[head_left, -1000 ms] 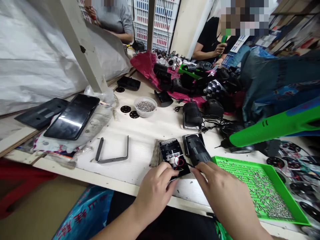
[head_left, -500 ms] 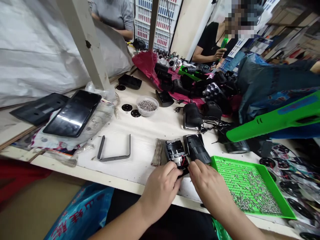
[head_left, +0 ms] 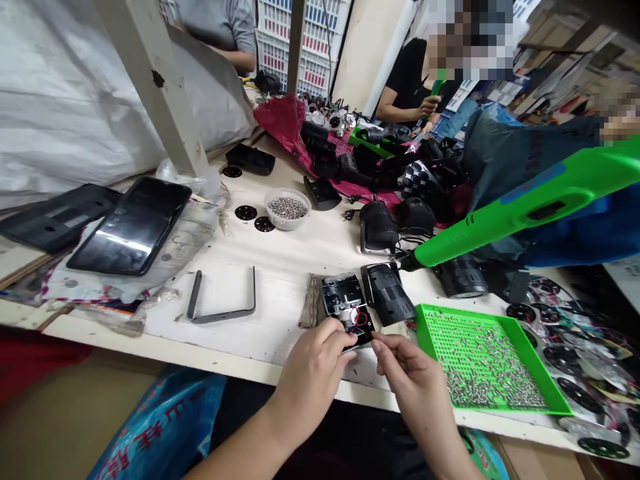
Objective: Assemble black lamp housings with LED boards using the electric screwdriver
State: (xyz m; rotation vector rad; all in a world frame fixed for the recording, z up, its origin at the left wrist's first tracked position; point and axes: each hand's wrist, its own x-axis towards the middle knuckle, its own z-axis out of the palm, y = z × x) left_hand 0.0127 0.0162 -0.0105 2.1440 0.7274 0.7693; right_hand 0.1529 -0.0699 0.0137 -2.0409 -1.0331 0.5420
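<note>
Both hands sit at the near edge of the white bench point(head_left: 280, 287), head view. L hand point(head_left: 310, 380) is curled, fingers wrapped over the near end of an open black lamp housing point(head_left: 347, 300); can't tell if it's lifted or resting on the bench. R hand point(head_left: 413, 373) isn't spread: thumb + index are pressed together in a pinch, just by the housing's near corner. Whether they hold a thin wire or nothing, can't tell.

Step in hand looks like work on the wiring inside the housing: red + black wires point(head_left: 359, 321) loop in the open cavity, silver parts just beyond. That calls for a steady L hold + fine R fingertip work.

Housing lies open side up, long axis running approx away from the person, far end leaning slightly left. Just R of it, a black lamp cover point(head_left: 387, 293) sits at an angle; just L, a grey ribbed strip point(head_left: 311, 301).

Further R: green tray point(head_left: 487, 360) of screws, and a green driver point(head_left: 530, 207) w/ tip toward the cover. Further L: steel U-bracket point(head_left: 223, 297), bowl of small metal bits point(head_left: 287, 208), black glass panel point(head_left: 130, 227). Far side, a co-worker's hand point(head_left: 427, 107) is on a green handle.
</note>
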